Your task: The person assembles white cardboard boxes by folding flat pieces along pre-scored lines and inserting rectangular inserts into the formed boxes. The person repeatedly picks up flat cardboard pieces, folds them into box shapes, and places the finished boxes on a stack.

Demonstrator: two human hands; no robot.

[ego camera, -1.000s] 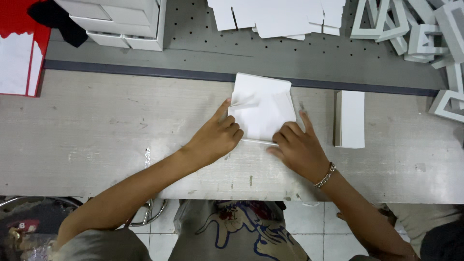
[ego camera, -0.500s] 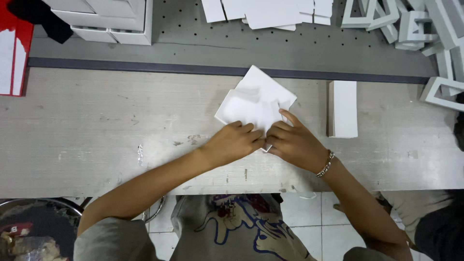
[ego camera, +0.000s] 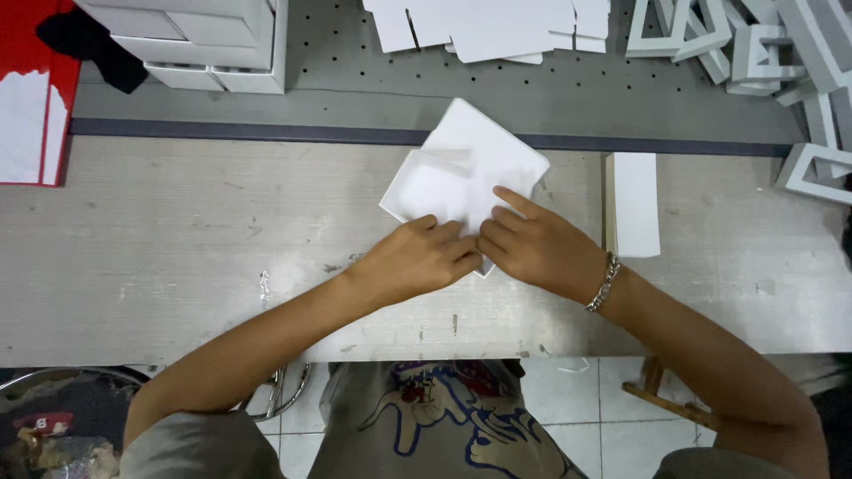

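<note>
A white folded cardboard piece [ego camera: 466,168] lies turned cornerwise on the grey worktable [ego camera: 177,248], with a raised flap near its left side. My left hand [ego camera: 417,257] presses down on its near corner with curled fingers. My right hand [ego camera: 532,244], with a bracelet at the wrist, lies beside it, fingers spread flat on the card's right part. Both hands touch each other over the card's near edge.
A narrow white block [ego camera: 635,204] stands just right of my right hand. White boxes [ego camera: 200,40] are stacked at the back left, flat white card blanks [ego camera: 484,27] at the back middle, white frames [ego camera: 772,53] at the back right. A red and white sheet [ego camera: 31,115] lies far left.
The card has been turned from square-on to cornerwise and a flap has come up. My hands have drawn together over its near corner.
</note>
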